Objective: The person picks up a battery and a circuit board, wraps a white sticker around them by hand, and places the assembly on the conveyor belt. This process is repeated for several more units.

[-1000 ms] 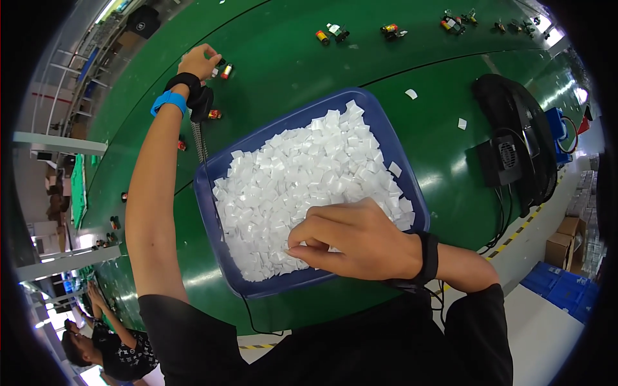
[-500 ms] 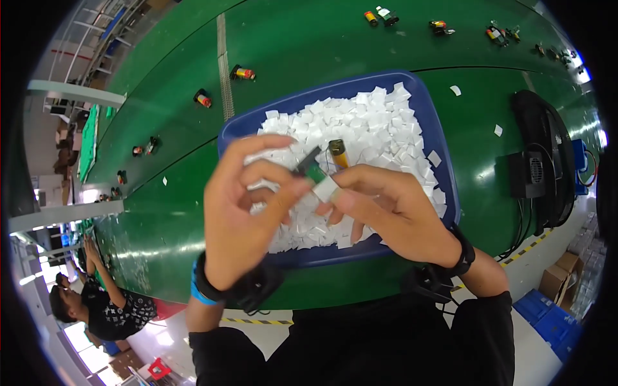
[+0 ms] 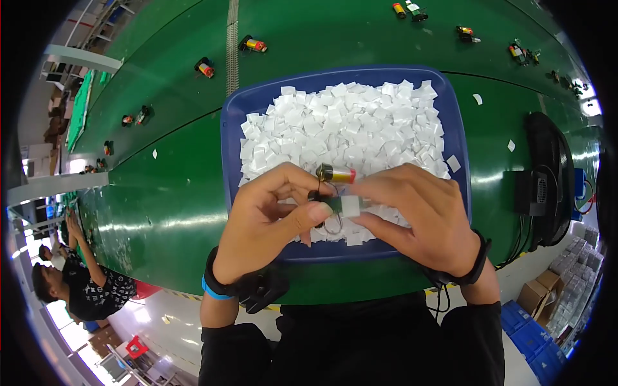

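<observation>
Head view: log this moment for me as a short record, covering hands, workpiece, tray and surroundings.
Left hand: pinching a small green board
Right hand: beside the board's white square; contact unclear
Workpiece: board with thin wires; a black, yellow and red cylinder alongside
Tray: blue, heaped with white pieces, under both hands
Table: green; similar small assemblies lie beyond and left of the tray
Co-worker: at the far left
</observation>
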Tool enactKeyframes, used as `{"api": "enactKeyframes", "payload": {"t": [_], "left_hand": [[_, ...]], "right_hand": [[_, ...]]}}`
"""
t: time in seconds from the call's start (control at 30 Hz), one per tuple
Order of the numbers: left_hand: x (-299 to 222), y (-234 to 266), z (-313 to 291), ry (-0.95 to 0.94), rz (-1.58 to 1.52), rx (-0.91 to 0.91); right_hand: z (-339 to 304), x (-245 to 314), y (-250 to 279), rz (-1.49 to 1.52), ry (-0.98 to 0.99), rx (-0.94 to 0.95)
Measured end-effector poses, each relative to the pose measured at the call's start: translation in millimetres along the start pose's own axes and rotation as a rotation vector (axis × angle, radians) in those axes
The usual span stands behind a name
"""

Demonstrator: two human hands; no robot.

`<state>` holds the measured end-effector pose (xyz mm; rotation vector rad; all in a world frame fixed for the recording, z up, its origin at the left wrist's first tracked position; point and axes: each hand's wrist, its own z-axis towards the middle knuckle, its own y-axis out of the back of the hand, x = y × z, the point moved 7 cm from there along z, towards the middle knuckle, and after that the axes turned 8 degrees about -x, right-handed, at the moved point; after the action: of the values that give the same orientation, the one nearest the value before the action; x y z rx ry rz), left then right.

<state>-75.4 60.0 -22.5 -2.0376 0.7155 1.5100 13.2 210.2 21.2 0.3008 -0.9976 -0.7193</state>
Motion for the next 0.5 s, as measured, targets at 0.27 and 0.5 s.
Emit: {"api": "enactKeyframes", "payload": {"t": [0.27,0.5], "left_hand": [[1,-8,-9,0.111,-0.158,0.035],[3,-5,-11,-0.005,0.107,-0.049]], "right_hand": [[-5,13,5,-0.051,0.148,0.022],[-9,1,-4,-0.034,0.004,0.051]]}}
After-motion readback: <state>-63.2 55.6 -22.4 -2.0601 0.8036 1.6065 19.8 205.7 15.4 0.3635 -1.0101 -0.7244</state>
